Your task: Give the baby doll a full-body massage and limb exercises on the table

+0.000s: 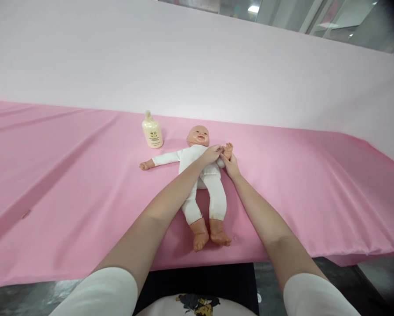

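A baby doll (189,163) with a white cloth body lies on its back, head toward the wall and feet toward me. Reaching across its chest, my left hand (213,153) is closed on the doll's arm on the right side, near the wrist. My right hand (231,166) grips the same arm from the other side, just below the doll's small hand (228,150), which points up between my hands. The doll's other arm (165,159) stretches out flat to the left. My fingers partly hide the held forearm.
A pale yellow pump bottle (153,134) stands upright to the left of the doll's head. Pink cloth (298,188) with folds covers the table, whose front edge lies close to my body. A white wall (183,61) rises behind.
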Motion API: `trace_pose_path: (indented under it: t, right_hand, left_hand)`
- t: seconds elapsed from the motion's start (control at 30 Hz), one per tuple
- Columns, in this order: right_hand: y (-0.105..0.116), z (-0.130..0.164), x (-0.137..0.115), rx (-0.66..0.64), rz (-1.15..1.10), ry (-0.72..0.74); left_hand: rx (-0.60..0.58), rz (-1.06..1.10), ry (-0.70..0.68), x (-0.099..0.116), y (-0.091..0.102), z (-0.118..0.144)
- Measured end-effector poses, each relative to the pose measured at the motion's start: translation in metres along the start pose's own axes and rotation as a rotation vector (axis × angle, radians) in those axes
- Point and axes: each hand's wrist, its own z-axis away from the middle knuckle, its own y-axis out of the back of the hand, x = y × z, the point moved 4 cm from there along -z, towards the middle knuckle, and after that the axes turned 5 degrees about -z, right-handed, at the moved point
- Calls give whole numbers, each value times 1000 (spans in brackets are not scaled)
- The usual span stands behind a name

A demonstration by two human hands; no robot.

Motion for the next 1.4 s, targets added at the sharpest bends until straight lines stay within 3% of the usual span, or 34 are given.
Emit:
trace_pose_path:
  t: [0.37, 0.8, 1.17, 1.4]
  right_hand:
    - [-3, 2, -4, 11, -6, 23]
    - [17, -4, 9, 149, 145, -140]
    - [12, -3, 7, 124, 50, -134]
    - [14, -5, 5, 138, 77, -142]
  left_hand:
    - [-97, -9, -42, 19, -1, 12]
    - [-117, -72, -36, 14, -3, 9]
    - [-95, -50, -49, 2, -7, 2]
    - [-120, -46, -47, 9, -4, 5]
